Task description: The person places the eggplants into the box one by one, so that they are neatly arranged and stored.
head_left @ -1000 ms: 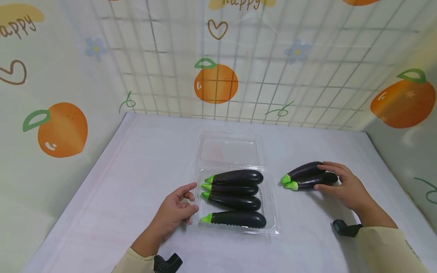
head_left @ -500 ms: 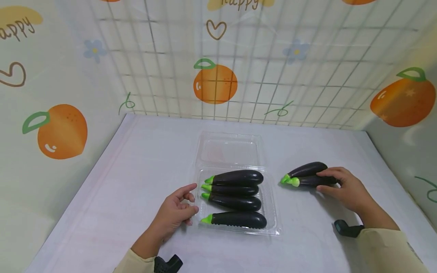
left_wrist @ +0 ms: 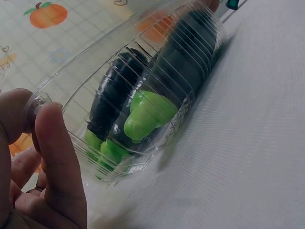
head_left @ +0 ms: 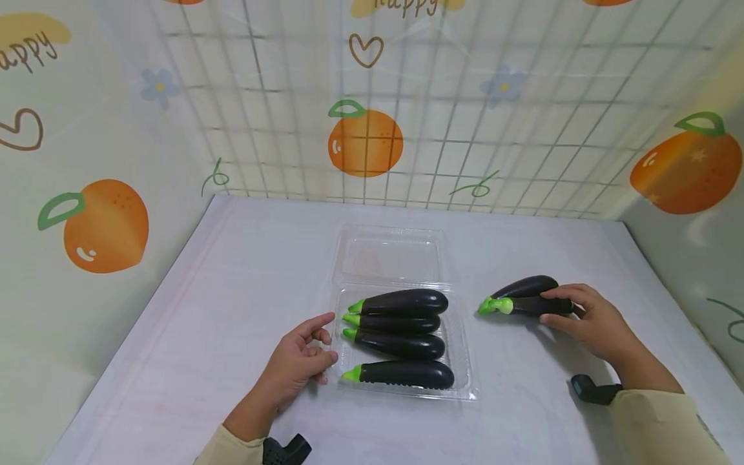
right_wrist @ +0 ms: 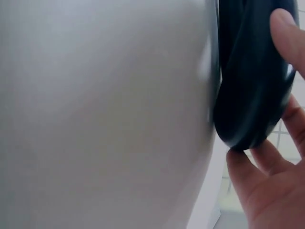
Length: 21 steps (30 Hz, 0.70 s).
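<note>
Plastic box (head_left: 462, 349): left hand (head_left: 299, 361) pinches its edge, distinct only in left wrist view. Right hand (head_left: 593, 324) grips eggplant (head_left: 530, 306) at rounded end, thumb on near side.

the person's bare left hand (head_left: 298, 360) is lying at seven o'clock in the head view, its forearm (head_left: 252, 410) emerging from a cream cloth sleeve (head_left: 232, 447) and pointing between one and two o'clock. its thumb (left_wrist: 59, 160) and index finger (left_wrist: 12, 112) are pinching together. the bare right hand (head_left: 591, 321) is sitting near four o'clock, its matching sleeve (head_left: 662, 426) lying beyond, gripping between thumb and spread fingers (right_wrist: 245, 174), wrist angling towards ten.
</note>
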### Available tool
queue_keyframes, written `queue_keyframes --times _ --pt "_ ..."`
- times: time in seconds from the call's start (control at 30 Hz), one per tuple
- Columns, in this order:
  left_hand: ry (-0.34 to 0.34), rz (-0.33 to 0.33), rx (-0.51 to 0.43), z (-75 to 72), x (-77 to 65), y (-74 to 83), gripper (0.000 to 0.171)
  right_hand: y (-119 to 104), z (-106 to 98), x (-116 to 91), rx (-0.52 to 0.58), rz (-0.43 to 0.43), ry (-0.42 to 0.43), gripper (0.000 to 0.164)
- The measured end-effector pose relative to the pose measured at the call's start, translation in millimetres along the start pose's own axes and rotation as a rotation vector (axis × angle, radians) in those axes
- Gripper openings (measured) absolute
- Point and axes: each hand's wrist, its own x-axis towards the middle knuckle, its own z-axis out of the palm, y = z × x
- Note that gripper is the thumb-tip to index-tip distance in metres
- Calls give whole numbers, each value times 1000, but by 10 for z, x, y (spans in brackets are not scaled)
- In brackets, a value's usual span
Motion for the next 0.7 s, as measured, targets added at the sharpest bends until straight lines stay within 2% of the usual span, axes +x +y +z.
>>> queue_keyframes --times 0.43,0.7 --pt "-4 11 -2 -5 -4 -7 70 -21 -67 -31 18 -1 20 48" --pt "-2 7 1 7 -12 7 70 -20 -93 -54 -10 -3 39 47"
